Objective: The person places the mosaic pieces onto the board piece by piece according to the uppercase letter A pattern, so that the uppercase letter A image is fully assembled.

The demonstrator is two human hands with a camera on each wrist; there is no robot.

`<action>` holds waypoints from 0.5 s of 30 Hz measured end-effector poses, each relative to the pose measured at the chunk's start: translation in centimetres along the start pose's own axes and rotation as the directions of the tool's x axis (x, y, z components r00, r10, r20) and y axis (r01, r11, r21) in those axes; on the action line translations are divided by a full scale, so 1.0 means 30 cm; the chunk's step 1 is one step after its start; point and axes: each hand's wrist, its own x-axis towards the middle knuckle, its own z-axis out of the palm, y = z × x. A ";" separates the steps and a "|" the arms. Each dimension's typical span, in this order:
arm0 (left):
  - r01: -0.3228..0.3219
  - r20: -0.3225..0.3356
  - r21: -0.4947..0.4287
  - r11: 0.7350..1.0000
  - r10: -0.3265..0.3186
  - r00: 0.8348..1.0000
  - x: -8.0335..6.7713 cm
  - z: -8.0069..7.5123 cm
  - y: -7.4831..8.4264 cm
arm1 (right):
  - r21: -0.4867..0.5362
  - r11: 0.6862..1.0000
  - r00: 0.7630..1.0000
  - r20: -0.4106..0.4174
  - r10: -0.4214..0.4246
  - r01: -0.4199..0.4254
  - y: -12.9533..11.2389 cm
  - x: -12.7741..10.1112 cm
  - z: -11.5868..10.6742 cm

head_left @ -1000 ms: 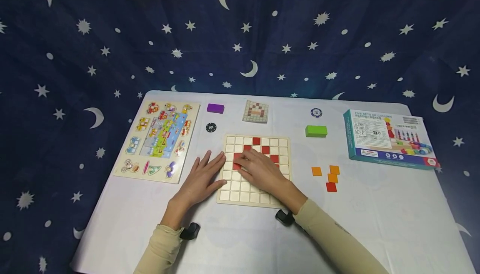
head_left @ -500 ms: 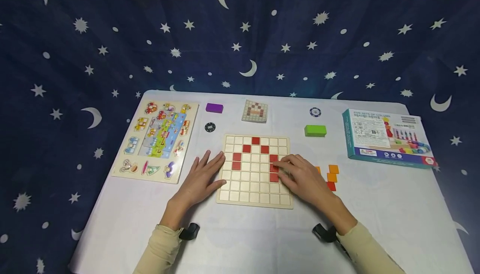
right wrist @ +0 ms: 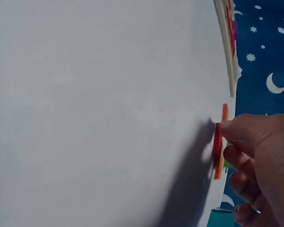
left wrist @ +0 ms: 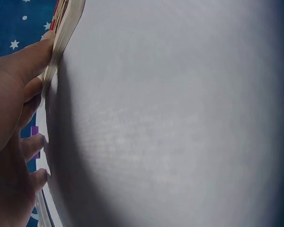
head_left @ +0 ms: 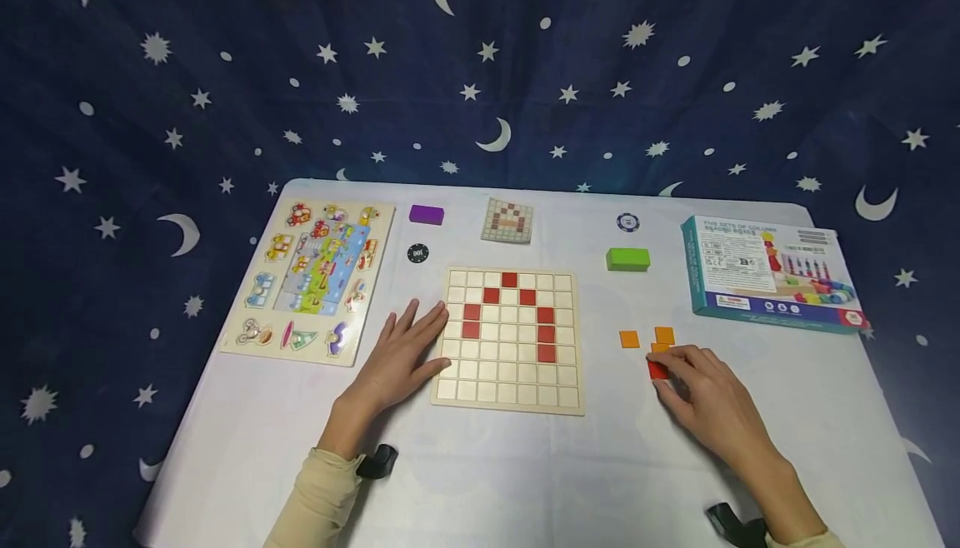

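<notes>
A wooden grid board [head_left: 510,391] lies mid-table with several red tiles set in an arch shape. My left hand [head_left: 416,336] lies flat on the table, its fingers against the board's left edge [left wrist: 66,28]. To the right of the board, my right hand [head_left: 671,371] pinches a loose red tile [head_left: 657,371] between thumb and fingers. The right wrist view shows the thumb on that red tile [right wrist: 217,142]. Two orange tiles [head_left: 629,339] lie just beyond it, and a third is partly hidden by my fingers.
A vehicle peg puzzle [head_left: 311,277] lies at the left. Behind the board are a purple block [head_left: 426,214], a black chip [head_left: 417,254], a pattern card [head_left: 508,220], a blue-white chip [head_left: 628,222] and a green block [head_left: 627,259]. A toy box [head_left: 765,273] sits far right.
My right hand left the board's left red tiles, crossed over the board and now pinches the loose red tile on the right. The left hand has stayed put.
</notes>
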 end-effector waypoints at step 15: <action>0.006 0.005 -0.017 1.000 -0.005 1.000 -0.002 -0.006 0.004 | -0.035 0.999 0.999 0.053 0.007 -0.005 0.010 0.002 0.004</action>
